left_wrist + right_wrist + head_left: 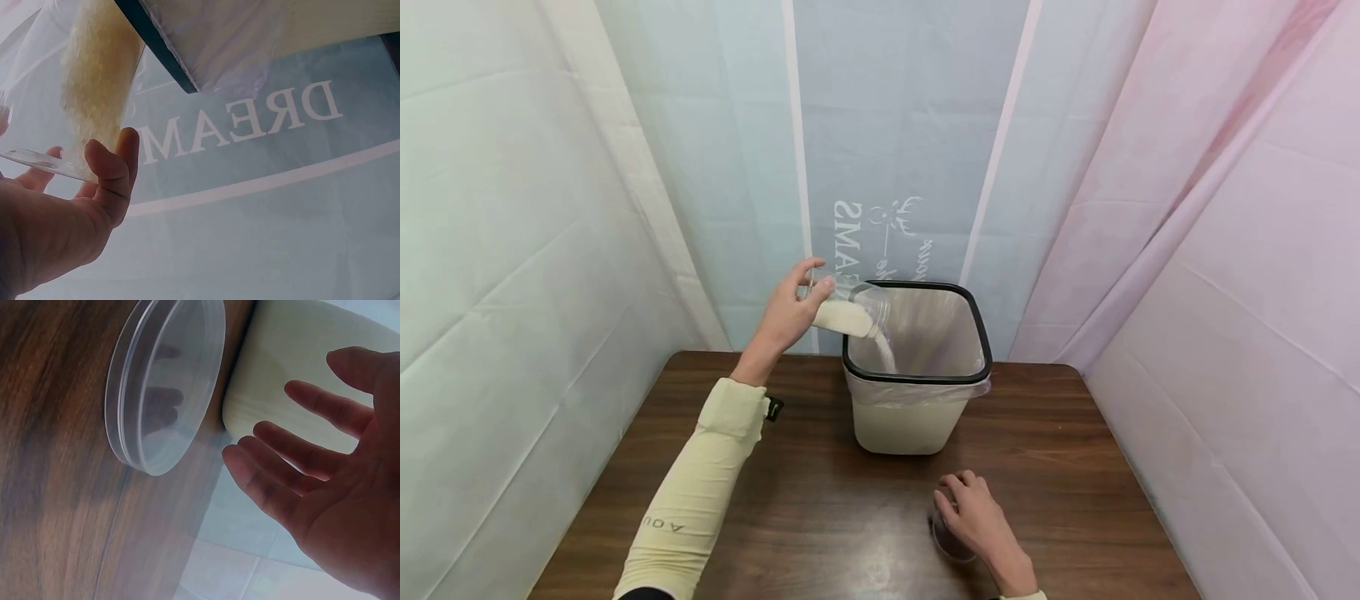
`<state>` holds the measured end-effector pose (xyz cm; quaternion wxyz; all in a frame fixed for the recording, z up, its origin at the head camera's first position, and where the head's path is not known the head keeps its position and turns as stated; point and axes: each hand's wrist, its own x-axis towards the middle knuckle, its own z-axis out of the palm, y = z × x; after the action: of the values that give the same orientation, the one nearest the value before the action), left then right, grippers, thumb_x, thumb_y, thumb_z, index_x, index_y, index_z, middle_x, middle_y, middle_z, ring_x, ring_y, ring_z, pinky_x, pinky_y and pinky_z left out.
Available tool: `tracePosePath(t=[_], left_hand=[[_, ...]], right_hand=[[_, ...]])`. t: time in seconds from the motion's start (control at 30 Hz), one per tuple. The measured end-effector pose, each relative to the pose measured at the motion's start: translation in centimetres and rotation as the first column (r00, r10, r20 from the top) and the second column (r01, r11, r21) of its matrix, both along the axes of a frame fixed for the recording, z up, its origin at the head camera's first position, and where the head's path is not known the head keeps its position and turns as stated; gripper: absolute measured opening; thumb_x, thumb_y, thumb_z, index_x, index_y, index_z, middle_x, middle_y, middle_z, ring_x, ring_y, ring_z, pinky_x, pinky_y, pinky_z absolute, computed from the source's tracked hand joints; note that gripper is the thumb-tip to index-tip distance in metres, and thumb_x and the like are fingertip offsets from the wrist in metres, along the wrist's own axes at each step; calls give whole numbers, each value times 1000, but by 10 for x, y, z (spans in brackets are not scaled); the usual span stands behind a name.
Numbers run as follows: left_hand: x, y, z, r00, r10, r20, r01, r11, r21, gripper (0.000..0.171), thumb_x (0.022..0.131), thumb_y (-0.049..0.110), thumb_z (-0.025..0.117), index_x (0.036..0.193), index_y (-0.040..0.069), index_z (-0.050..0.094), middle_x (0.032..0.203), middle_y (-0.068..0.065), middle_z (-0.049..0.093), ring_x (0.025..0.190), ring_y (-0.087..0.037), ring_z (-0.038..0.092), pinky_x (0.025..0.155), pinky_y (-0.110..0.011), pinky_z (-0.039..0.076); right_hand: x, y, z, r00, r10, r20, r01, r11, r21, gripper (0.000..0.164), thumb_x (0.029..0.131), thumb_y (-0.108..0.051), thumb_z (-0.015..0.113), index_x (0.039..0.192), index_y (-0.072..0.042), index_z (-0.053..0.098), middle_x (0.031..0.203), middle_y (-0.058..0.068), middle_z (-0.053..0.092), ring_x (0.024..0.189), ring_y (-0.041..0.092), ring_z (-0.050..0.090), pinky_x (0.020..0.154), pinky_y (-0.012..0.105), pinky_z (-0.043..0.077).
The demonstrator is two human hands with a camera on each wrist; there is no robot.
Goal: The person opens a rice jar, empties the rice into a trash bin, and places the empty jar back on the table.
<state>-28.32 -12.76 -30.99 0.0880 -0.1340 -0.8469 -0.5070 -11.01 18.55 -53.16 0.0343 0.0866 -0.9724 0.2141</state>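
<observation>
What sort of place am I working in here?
Probably a makeshift booth for tabletop work: sheets, the back one printed with lettering, surround a wood-grain table on three sides, and a lined bin stands right on it.

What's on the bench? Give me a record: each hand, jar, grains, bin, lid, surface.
left hand: left hand holds the clear jar
jar: tilted, mouth over the bin
grains: pale grains, part in jar, a stream falling into bin
bin: upright, black rim, lined with a thin plastic bag
right hand: right hand by the clear round lid, not holding it
lid: on the table
surface: dark wooden table
</observation>
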Motion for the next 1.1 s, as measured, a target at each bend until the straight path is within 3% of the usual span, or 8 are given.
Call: tracePosePath(t=[0.3,0.8,1.1], left_hand=[[-1,2,0,1000,-4,-1,4,1000,-7,56,97,55,50,145,27,43,143,-14,48,132,-30,46,101,-58,43],[2,3,5,1000,-15,9,15,999,-39,61,95,58,51,150,36,37,154,-9,40,139,-27,40,106,-57,41],[2,8,7,1000,-18,-24,16,998,-68,63,91,57,59,148,35,41,142,-14,48,129,-30,46,98,-53,44]], right_hand=[[4,-1,0,1000,-1,29,1,1000,20,22,94,-27,64,109,-11,69,108,9,62,98,26,56,69,41,52],[12,-3,1,998,-13,-56,14,999,29,30,92,-25,66,118,-9,65,106,10,63,95,26,57,70,42,53],[12,-6,-1,997,-17,-71,19,1000,17,30,92,-25,67,118,-9,65,106,10,63,94,25,57,67,40,52]])
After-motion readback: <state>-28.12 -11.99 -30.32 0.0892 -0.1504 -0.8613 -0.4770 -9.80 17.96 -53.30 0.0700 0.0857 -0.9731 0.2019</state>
